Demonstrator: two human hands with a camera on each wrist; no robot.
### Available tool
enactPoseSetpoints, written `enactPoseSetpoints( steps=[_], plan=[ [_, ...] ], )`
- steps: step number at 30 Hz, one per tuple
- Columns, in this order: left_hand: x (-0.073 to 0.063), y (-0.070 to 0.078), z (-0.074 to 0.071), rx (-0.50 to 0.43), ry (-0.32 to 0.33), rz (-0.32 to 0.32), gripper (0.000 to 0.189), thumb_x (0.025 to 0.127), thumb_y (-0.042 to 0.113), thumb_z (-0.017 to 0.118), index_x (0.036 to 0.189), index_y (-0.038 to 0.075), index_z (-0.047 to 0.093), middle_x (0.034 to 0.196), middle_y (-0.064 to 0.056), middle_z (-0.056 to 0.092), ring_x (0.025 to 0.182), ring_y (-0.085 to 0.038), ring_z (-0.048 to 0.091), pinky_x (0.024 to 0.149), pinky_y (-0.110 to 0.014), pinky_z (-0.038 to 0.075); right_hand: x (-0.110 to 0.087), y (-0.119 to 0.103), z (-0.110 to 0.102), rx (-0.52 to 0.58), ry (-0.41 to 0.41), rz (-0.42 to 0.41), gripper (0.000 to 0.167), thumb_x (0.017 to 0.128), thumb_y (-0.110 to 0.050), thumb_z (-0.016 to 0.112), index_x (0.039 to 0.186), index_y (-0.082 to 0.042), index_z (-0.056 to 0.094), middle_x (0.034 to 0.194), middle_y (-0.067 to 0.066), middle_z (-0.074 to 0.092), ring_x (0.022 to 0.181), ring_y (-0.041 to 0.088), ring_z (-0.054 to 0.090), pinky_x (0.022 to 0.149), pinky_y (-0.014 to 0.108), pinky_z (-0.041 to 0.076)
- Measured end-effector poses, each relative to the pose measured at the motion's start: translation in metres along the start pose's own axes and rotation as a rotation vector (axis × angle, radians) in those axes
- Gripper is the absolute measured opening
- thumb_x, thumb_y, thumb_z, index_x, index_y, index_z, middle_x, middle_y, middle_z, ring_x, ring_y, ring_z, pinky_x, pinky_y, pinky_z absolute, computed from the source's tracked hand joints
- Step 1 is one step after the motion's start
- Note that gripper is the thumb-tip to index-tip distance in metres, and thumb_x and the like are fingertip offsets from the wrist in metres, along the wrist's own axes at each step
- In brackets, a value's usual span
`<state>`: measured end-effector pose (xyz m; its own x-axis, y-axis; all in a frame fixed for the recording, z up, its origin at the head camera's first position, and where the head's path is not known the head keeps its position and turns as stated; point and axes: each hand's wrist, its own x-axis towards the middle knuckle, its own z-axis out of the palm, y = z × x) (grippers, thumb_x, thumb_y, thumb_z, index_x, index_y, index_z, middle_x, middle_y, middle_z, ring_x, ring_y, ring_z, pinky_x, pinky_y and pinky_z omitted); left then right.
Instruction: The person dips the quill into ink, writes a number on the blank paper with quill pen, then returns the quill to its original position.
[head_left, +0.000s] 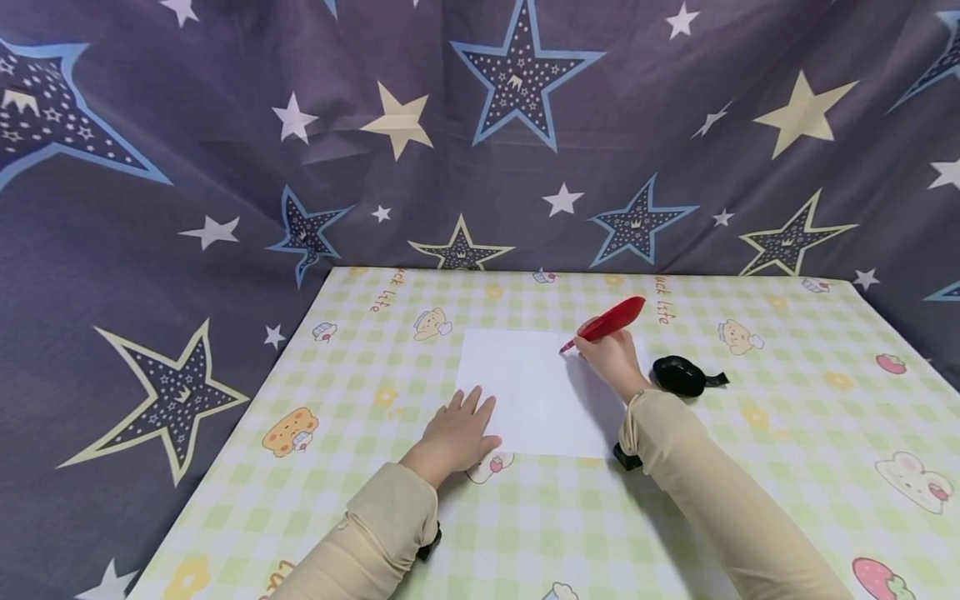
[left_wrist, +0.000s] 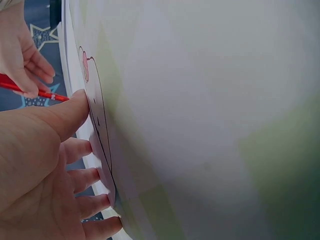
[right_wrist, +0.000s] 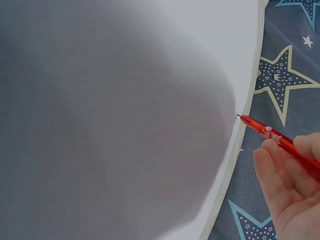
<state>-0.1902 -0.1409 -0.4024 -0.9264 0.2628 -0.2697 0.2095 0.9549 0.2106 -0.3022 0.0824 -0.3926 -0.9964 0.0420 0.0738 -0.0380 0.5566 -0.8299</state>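
A sheet of white paper [head_left: 525,392] lies on the table. My left hand [head_left: 459,433] rests on its lower left corner with fingers spread and straight. In the head view, my right hand [head_left: 611,362] pinches a red pen [head_left: 618,318] with a broad, feather-shaped top, above the upper right part of the sheet. The right wrist view shows the pen [right_wrist: 265,131] between thumb and fingers, its dark tip at or very near the paper; contact is hard to tell. No marks are visible on the sheet.
A black rounded object [head_left: 678,377] with a short strip sits right of my right wrist. The table is covered by a green-and-white checked cloth [head_left: 540,525] with cartoon prints. Behind and to the left hangs a dark curtain [head_left: 480,183] with stars.
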Motion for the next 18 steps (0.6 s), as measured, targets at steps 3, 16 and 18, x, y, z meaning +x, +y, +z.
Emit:
enactPoseSetpoints(
  steps=[3,16,18],
  plan=[
    [-0.0003,0.0,-0.0002,-0.003,0.001,0.002,0.059,0.095,0.038,0.046,0.144,0.008,0.03,0.15,-0.015,0.019,0.135,-0.037,0.014,0.107,-0.05,0.018,-0.0006,0.0001,0.0005,0.001,-0.009,0.007,0.014,0.086,-0.009,0.061,0.097,0.0,0.062,0.085,0.015,0.065,0.068,0.019,0.059,0.062,0.025,0.047],
    [-0.0013,0.0006,-0.0008,-0.015,0.0,0.002,0.059,0.095,0.037,0.047,0.144,0.008,0.031,0.15,-0.015,0.019,0.135,-0.037,0.014,0.107,-0.05,0.018,-0.005,-0.0003,0.0005,-0.002,-0.009,0.008,0.014,0.085,-0.009,0.061,0.097,-0.001,0.062,0.087,0.015,0.065,0.071,0.022,0.059,0.066,0.028,0.049],
    [-0.0012,0.0005,-0.0011,-0.015,-0.001,0.001,0.059,0.095,0.037,0.047,0.144,0.008,0.031,0.15,-0.015,0.019,0.135,-0.037,0.014,0.107,-0.05,0.018,-0.0054,-0.0002,0.001,-0.005,-0.006,0.001,0.014,0.085,-0.009,0.061,0.097,-0.001,0.062,0.086,0.015,0.065,0.07,0.022,0.059,0.065,0.028,0.049]
  ],
)
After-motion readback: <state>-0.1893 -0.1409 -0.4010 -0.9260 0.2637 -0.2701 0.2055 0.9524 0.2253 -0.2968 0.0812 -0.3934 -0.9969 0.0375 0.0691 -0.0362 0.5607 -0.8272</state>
